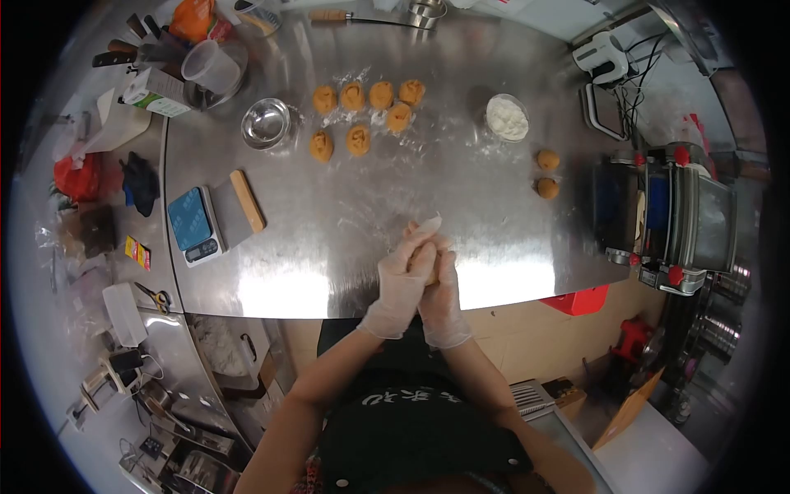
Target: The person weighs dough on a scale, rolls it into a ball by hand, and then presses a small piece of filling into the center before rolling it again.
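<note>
My left hand (401, 280) and my right hand (442, 298) wear thin clear gloves and are pressed together, palm to palm, over the near part of the steel table (346, 247). A small orange dough piece (431, 272) shows between the palms, mostly hidden. Several orange dough balls (366, 111) lie in a floured cluster at the far middle of the table. Two more dough balls (547, 173) sit apart at the right.
A white bowl of flour (506, 118) stands far right of the cluster, a small steel bowl (266, 123) to its left. A blue scale (193, 224) and a bench scraper (243, 206) lie at the left. A dough roller machine (671, 214) stands at the right edge.
</note>
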`<state>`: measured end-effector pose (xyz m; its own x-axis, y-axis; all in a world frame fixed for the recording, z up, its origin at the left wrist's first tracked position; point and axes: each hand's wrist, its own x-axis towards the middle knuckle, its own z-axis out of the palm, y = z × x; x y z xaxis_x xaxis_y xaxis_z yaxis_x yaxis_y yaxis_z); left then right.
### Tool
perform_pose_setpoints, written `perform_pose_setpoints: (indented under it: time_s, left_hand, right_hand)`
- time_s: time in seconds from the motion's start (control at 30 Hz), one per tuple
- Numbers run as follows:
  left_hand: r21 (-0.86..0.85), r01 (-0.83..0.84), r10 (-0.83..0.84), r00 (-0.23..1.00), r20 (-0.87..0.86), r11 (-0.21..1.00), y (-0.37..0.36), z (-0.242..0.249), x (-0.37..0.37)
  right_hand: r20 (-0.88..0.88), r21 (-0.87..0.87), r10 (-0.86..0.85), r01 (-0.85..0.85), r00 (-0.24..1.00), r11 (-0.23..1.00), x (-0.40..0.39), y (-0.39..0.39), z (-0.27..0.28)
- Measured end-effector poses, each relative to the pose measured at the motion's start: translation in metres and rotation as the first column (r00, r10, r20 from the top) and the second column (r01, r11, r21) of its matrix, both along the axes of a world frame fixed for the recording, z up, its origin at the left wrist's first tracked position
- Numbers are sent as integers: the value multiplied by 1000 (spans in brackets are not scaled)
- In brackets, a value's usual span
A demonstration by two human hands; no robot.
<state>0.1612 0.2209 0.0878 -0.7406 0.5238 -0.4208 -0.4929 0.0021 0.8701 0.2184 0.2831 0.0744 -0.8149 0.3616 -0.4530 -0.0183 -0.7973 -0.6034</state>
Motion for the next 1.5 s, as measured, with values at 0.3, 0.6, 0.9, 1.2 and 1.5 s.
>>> perform_pose_setpoints:
  time_s: [0.3, 0.6, 0.9, 1.2, 1.5]
  left_hand:
    - [-298, 34, -242, 672, -700, 954, -6, 16, -33]
    - [-264, 191, -318, 713, -625, 945, -1, -5, -15]
    - [3, -25, 25, 1000, -2, 1000, 10, 7, -9]
    - [-193, 208, -281, 784, -554, 959, -3, 7, -33]
    - [-150, 132, -184, 887, -423, 980, -5, -1, -17]
  right_hand:
    - [-175, -249, 436, -468, 883, 848, 0, 45, -19]
    - [61, -139, 152, -142, 987, 980, 0, 30, 4]
    - [-130, -89, 15, -26, 991, 996, -7, 11, -1]
    - [-76, -384, 330, -333, 941, 861, -8, 48, -16]
    - [-74, -253, 179, -192, 981, 948, 2, 38, -7]
